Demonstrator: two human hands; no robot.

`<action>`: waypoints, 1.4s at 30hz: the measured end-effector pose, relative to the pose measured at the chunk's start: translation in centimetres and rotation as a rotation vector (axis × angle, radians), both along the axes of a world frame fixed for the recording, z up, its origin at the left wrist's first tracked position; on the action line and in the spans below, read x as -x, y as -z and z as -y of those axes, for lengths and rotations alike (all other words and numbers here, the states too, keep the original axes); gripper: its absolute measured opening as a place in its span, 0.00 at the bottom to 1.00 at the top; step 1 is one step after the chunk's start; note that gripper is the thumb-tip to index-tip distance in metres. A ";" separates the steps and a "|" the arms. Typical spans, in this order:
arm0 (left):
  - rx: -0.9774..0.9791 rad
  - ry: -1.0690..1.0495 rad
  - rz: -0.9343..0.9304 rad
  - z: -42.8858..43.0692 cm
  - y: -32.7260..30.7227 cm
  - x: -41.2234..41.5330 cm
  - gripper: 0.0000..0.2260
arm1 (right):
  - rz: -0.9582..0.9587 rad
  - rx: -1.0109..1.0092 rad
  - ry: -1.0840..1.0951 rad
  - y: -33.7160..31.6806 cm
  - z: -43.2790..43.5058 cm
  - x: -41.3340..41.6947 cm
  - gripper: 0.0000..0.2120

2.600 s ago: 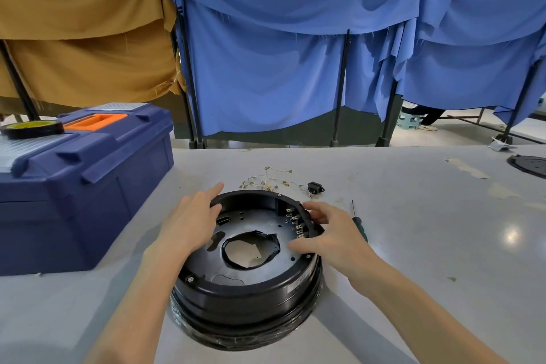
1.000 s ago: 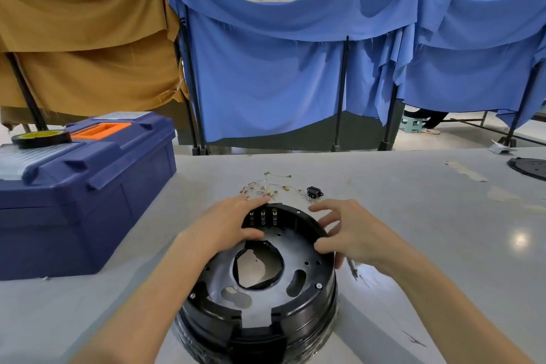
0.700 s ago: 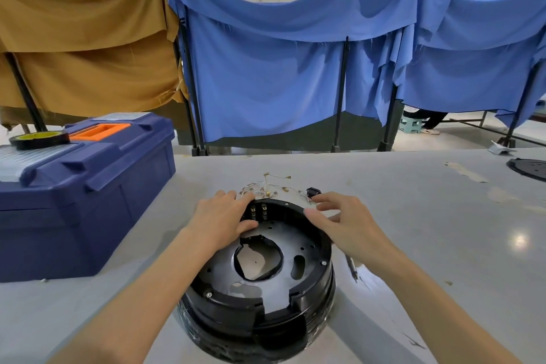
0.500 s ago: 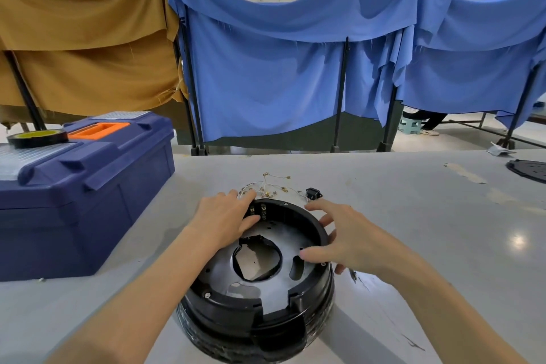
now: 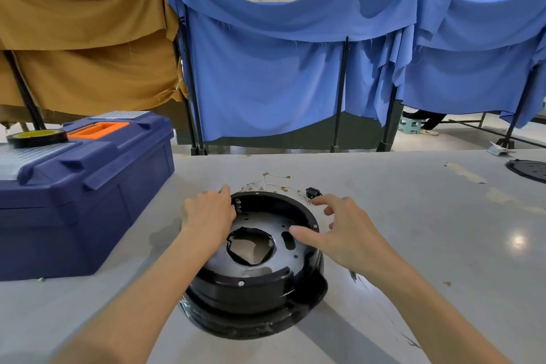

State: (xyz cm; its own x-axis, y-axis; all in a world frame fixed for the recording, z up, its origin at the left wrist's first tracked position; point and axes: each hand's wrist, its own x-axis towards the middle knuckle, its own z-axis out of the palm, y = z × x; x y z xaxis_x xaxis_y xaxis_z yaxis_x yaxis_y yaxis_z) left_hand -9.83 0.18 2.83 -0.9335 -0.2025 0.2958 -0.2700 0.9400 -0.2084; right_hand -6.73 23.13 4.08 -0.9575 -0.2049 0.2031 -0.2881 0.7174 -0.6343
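A round black appliance housing (image 5: pixel 257 284) lies upside down on the grey table (image 5: pixel 428 245), its inner plate with a jagged centre hole facing up. My left hand (image 5: pixel 206 216) holds the far-left rim beside the metal terminals, with the thumb inside the wall and the fingers outside. Over the right rim is my right hand (image 5: pixel 345 230), fingers spread and relaxed, thumb reaching above the inner plate; it grips nothing.
Thin loose wires (image 5: pixel 271 183) and a small black connector (image 5: pixel 313 193) lie just behind the housing. A blue toolbox (image 5: pixel 74 195) with a tape roll (image 5: pixel 37 137) on it stands at the left. A black disc (image 5: pixel 529 170) lies far right.
The housing has turned under my hands, and the terminals now sit at the far left. My left hand slid left along the rim. My right hand loosened and spread at the right rim.
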 end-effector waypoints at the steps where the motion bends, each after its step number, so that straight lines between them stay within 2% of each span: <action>1: -0.019 -0.045 0.011 0.0 -0.2 -0.2 0.11 | 0.023 -0.020 -0.020 0.0 0.2 -0.2 0.37; 3: -0.023 -0.112 0.053 -0.2 -0.8 -0.6 0.11 | 0.060 -0.026 -0.052 0.0 0.6 -0.3 0.35; 8: 0.059 -0.148 0.143 -0.8 -2.7 -1.6 0.10 | 0.085 0.134 -0.060 0.6 0.4 0.4 0.14; 10: 0.014 -0.092 0.130 -0.9 -2.6 -1.4 0.15 | 0.091 0.206 -0.107 0.8 0.0 0.9 0.14; 14: -0.114 0.208 0.219 -0.5 -1.3 -0.6 0.29 | 0.045 0.200 -0.210 1.4 -0.3 1.8 0.18; 16: -0.047 0.220 0.208 0.1 -0.8 -0.3 0.32 | 0.081 0.295 -0.192 1.8 -0.3 2.2 0.18; 19: -0.002 0.190 0.197 0.3 -0.3 -0.3 0.33 | 0.134 0.385 -0.157 2.2 -0.3 2.4 0.11; 22: -0.008 0.140 0.198 -0.3 -0.2 -0.4 0.33 | 0.185 0.283 -0.208 2.0 -0.2 2.1 0.28; 24: -0.031 0.103 0.207 -1.1 -0.6 -0.5 0.30 | 0.220 0.285 -0.231 2.3 -0.2 2.3 0.32; 28: 0.015 -0.040 0.275 -2.5 -2.3 -1.4 0.17 | 0.255 0.342 -0.239 2.7 -0.4 3.4 0.28; 31: 0.107 -0.063 0.272 -3.1 -3.0 -1.6 0.11 | 0.297 0.364 -0.226 2.7 -0.1 3.8 0.28; 32: 0.085 -0.034 0.267 -3.2 -3.0 -1.5 0.12 | 0.307 0.360 -0.226 2.8 -0.1 4.1 0.28; 36: -0.126 0.242 0.286 -3.1 -1.8 -0.7 0.28 | 0.322 0.346 -0.260 2.8 0.0 4.7 0.29; 38: -0.077 0.282 0.267 -3.1 -1.0 -0.5 0.27 | 0.316 0.344 -0.275 2.8 0.1 4.9 0.29; 42: -0.024 0.225 0.257 -3.2 -1.1 -0.2 0.24 | 0.308 0.389 -0.298 3.3 -0.2 5.5 0.27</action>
State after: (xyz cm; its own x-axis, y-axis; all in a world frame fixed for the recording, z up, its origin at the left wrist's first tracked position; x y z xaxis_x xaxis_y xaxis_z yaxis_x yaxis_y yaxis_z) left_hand -9.67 3.39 3.91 -0.9990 0.0125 0.0428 0.0028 0.9756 -0.2197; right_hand -12.22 23.30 0.83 -0.8970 -0.4404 0.0385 -0.2022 0.3311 -0.9217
